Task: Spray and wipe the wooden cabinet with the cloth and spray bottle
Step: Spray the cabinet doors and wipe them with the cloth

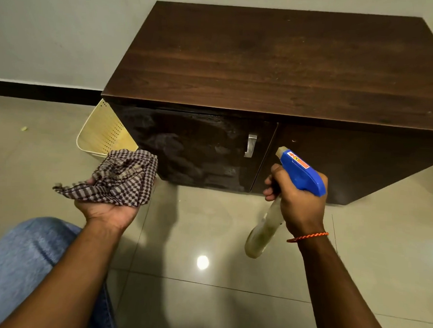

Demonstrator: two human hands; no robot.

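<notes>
The person crouched before a low dark wooden cabinet [278,64] that stood on a glossy tiled floor [206,238] against a pale wall [67,30]. The left hand [107,208] was turned palm up, its fingers closed loosely around a bunched checked cloth [124,179], which hung just in front of the lower left corner of the cabinet's left door [186,147]; whether the cloth touched the wood could not be told. That door carried cloudy, streaked patches across its face, and a metal handle [250,145] sat near its right edge, beside the seam with the right door [348,160]. The right hand [296,200] gripped the neck of a spray bottle [264,229], fingers curled at the trigger, with the blue spray head [301,172] and its pale nozzle aimed towards the cabinet front near the seam; the translucent body tilted down and back below the hand. An orange braided thread [307,237] circled the right wrist. A cream perforated plastic basket [104,130] leaned on the floor beside the cabinet's left side. A knee in blue denim [24,266] filled the lower left corner.
</notes>
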